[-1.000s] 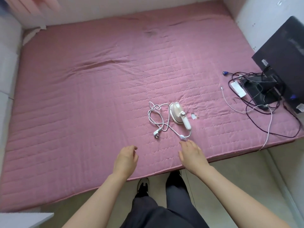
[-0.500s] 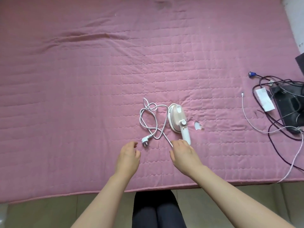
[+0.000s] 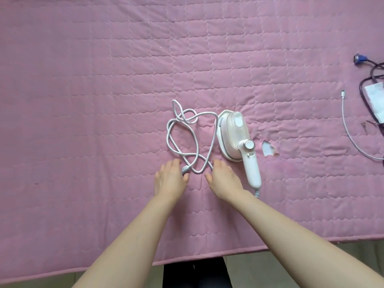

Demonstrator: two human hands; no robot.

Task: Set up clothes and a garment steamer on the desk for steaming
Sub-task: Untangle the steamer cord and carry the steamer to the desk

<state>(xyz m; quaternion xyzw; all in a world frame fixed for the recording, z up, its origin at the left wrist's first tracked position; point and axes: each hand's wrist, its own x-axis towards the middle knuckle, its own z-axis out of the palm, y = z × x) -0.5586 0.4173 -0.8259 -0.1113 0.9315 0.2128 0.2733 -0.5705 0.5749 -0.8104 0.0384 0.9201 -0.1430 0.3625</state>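
A small white garment steamer [image 3: 239, 140] lies on its side on the pink quilted mattress [image 3: 104, 90], handle pointing toward me. Its white cord [image 3: 187, 138] is looped in loose coils to its left. My left hand [image 3: 170, 179] lies over the plug end of the cord, fingers extended; the plug is mostly hidden beneath it. My right hand [image 3: 223, 179] rests on the cord where it runs back toward the handle, fingers extended, just left of the handle. No clothes are in view.
A small tear [image 3: 268, 148] in the quilt shows right of the steamer. At the right edge lie dark cables with a blue connector [image 3: 359, 58], a white cable [image 3: 349, 125] and a white label [image 3: 376, 96]. The mattress's front edge [image 3: 270, 249] runs below my arms.
The view has closed in on the mattress. Both hands moved forward onto the cord, the left over the plug, the right beside the steamer handle. The steamer has not moved.
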